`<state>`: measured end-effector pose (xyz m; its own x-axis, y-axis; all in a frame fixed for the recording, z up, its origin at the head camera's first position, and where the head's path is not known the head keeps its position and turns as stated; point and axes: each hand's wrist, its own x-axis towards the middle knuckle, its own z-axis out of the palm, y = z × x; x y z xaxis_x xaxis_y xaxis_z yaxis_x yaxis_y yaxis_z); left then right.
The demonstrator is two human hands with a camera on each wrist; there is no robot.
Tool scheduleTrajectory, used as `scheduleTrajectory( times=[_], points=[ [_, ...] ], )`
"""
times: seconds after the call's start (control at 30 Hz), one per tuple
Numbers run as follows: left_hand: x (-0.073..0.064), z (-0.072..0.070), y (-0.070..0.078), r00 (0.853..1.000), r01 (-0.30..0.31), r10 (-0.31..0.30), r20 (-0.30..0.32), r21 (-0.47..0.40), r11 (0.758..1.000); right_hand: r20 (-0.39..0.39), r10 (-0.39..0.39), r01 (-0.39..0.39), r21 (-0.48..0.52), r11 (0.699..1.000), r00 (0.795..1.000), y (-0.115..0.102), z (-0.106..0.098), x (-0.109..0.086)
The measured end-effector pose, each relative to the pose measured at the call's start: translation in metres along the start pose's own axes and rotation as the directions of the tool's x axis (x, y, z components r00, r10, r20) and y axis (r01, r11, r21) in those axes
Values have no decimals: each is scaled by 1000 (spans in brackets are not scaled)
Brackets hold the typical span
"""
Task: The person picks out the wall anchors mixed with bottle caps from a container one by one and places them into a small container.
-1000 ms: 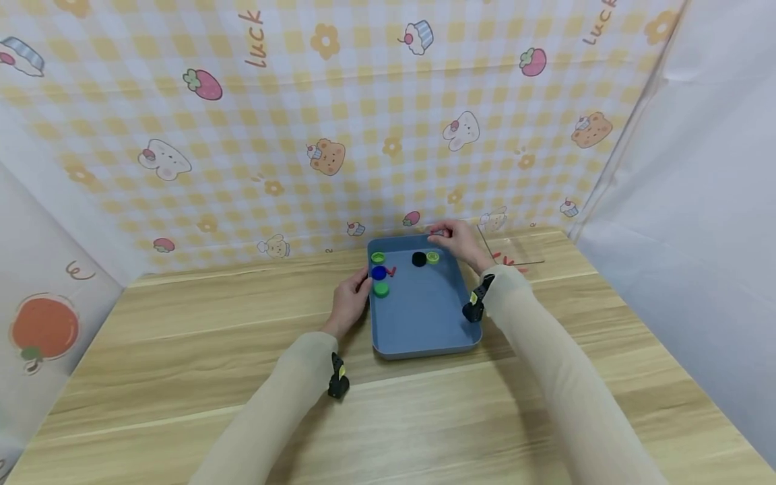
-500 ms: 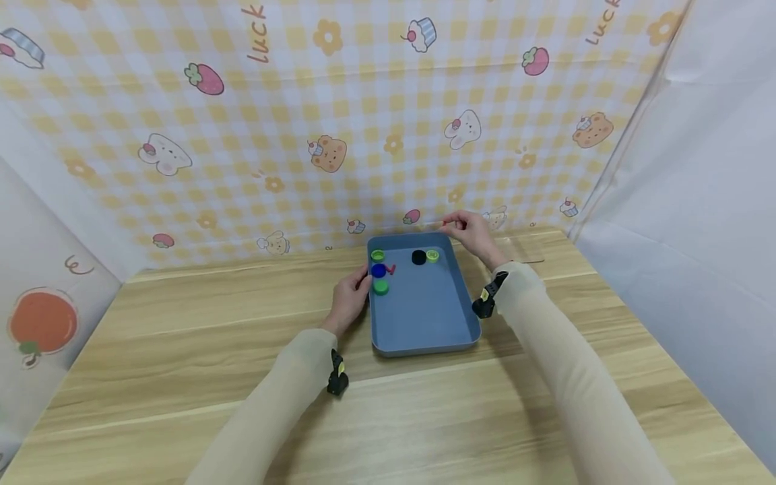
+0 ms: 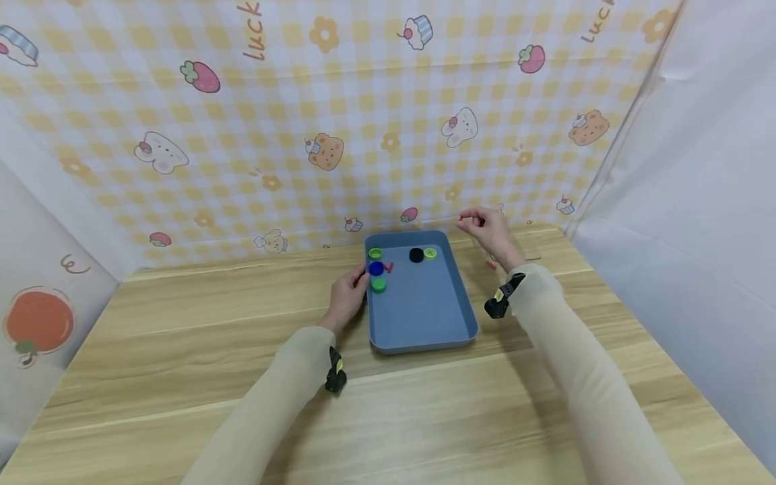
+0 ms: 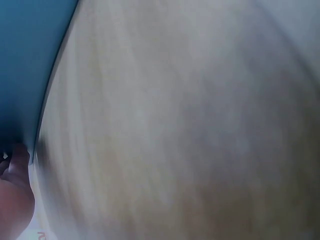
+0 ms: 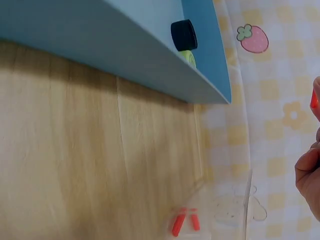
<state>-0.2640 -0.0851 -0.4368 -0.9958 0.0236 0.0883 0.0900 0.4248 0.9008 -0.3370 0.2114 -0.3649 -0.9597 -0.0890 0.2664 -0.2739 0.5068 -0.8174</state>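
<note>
Blue-grey tray (image 3: 424, 316) sits toward the back of the table. From the left: left hand (image 3: 347, 296) grips its left wall, probably just steadying it, forearm angled in from the near side. Along that wall run a lime cap (image 3: 376, 253), blue cap (image 3: 376, 268) and green cap (image 3: 378, 285), red bits (image 3: 389, 267) beside the blue one. Further over, black cap (image 3: 416, 254) and yellow-green cap (image 3: 430, 252) are side by side. Past the far right corner, right hand (image 3: 490, 232) is raised, wrist bent, fingertips pinching a red piece (image 3: 461, 217), I'd guess because it's tiny. Clear container (image 5: 247, 205) below has more red sticks (image 5: 178, 225).
</note>
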Motion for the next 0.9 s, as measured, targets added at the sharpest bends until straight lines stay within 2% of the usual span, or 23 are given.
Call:
scheduleTrajectory(
  times=[0.27,0.5,0.9],
  points=[
    [1,0,-1,1000,-6,6,-10,15,1000,-41,14,-14,3,1000,999,8,-12,-9],
    [1,0,-2,1000,-2,2,2,14,1000,-89,74,-74,7,997,993,21,-23,-15],
    [0,0,-1,1000,-4,4,-5,21,1000,-132,49,-59,-70,996,990,45,-37,-24]
  ],
)
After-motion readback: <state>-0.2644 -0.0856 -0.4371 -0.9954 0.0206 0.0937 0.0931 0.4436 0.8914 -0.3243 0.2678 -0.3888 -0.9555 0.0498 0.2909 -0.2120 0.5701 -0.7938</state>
